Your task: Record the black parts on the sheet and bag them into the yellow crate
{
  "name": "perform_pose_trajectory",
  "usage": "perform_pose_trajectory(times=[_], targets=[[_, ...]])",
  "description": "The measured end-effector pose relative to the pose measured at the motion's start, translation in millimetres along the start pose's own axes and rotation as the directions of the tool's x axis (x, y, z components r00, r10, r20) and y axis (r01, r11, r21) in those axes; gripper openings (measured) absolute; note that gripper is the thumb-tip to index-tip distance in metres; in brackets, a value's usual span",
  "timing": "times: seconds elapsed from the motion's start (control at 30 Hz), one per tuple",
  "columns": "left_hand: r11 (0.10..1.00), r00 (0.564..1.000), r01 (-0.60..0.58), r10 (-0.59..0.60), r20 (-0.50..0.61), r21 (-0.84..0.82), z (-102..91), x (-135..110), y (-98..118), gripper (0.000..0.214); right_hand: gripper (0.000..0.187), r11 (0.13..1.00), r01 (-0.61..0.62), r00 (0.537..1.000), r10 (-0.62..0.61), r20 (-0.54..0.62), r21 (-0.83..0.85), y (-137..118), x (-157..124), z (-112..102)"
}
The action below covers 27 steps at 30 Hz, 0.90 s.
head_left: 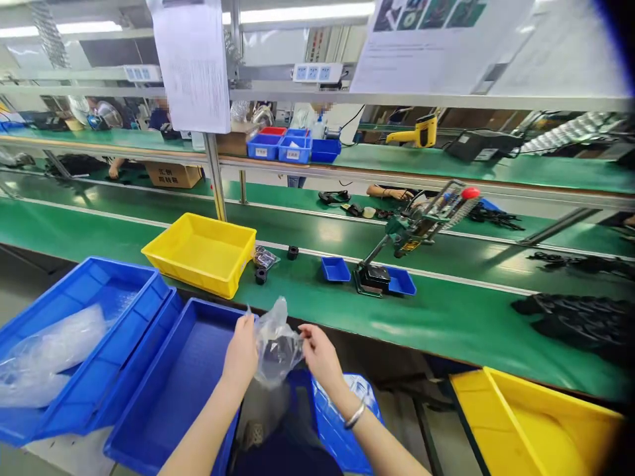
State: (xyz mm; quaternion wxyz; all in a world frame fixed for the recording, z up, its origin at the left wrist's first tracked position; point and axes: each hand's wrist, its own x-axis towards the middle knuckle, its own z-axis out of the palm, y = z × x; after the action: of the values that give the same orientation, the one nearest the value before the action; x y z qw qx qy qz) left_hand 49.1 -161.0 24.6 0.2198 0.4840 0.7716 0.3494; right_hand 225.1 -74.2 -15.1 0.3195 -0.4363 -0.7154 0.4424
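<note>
A clear plastic bag [278, 344] hangs between my two hands in front of the bench's near edge. My left hand [241, 349] is closed on the bag's left side. On the opposite side, my right hand [320, 354] pinches its edge between thumb and fingers. The bag looks thin and crumpled; whether anything lies inside cannot be made out. Just left of my left hand is a deep blue bin [183, 377] with a bare floor. Further left, another blue bin [131, 281] holds clear plastic bags [54, 350].
A yellow bin [198, 251], small black cylindrical parts [260, 276] and a lever press [421, 221] between small blue trays stand on the green bench [446, 317]. Black parts [575, 324] are piled at right. A yellow container [546, 423] sits lower right. Another person's hand [397, 193] shows across the bench.
</note>
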Motion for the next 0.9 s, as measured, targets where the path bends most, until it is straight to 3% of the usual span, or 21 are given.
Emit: perform_pose_trajectory(times=[0.1,0.2,0.37,0.47,0.53,0.63,0.7,0.8,0.9], targets=[[0.977,0.999,0.035,-0.040,0.020,0.212,-7.6,27,-6,0.063,0.026,0.998,-0.062,0.997,0.062,0.043,-0.016,16,44,-23],[0.968,0.992,0.056,-0.083,0.099,0.245,-2.0,52,-4,0.059,0.023,0.997,-0.074,0.983,0.078,0.164,-0.026,20,85,-29],[0.978,0.992,0.061,-0.081,0.098,0.197,13.6,100,0,0.045,0.026,0.999,0.022,0.871,-0.005,0.490,-0.028,36,168,-27],[0.946,0.980,0.181,-0.197,0.034,0.269,18.6,125,3,0.044,0.034,0.991,0.098,0.840,-0.033,0.541,-0.092,57,231,-24],[0.896,0.941,0.316,-0.339,0.021,0.311,19.6,139,10,0.045,0.039,0.974,0.172,0.804,-0.054,0.592,-0.144,69,272,-11],[0.806,0.869,0.458,-0.496,0.004,0.375,18.2,156,25,0.044,0.068,0.932,0.317,0.675,-0.093,0.732,-0.174,77,317,26],[0.766,0.839,0.510,-0.543,-0.030,0.391,16.2,165,35,0.043,0.076,0.901,0.381,0.602,-0.074,0.795,-0.205,78,337,54],[0.733,0.802,0.583,-0.589,-0.100,0.350,12.9,175,45,0.040,0.062,0.868,0.429,0.550,-0.032,0.835,-0.250,79,354,83],[0.725,0.782,0.619,-0.603,-0.156,0.302,12.0,185,51,0.035,0.048,0.861,0.445,0.537,-0.035,0.843,-0.247,79,363,78]])
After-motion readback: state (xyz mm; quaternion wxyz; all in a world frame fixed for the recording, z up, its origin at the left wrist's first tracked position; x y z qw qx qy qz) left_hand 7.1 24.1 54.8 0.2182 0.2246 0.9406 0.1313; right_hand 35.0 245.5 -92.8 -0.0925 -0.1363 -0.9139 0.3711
